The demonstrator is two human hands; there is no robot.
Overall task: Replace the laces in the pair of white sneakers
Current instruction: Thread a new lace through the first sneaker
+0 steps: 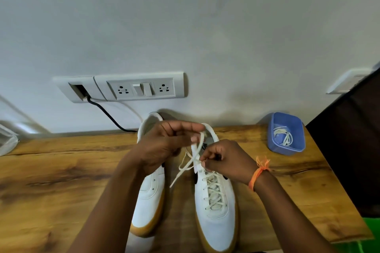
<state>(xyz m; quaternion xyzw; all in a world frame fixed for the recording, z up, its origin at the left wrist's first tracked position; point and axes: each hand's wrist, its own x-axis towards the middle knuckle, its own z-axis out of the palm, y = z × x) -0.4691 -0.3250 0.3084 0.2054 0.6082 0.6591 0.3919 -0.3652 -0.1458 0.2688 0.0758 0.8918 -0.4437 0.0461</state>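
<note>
Lace (192,162) ends pinched by left hand (164,146) and right hand (224,160) above right sneaker (216,211).

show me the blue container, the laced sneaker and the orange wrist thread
blue container (300,129): head view, on its far right rim.
laced sneaker (217,224): head view, on its white toe.
orange wrist thread (256,176): head view, on the band across the right wrist.
</note>
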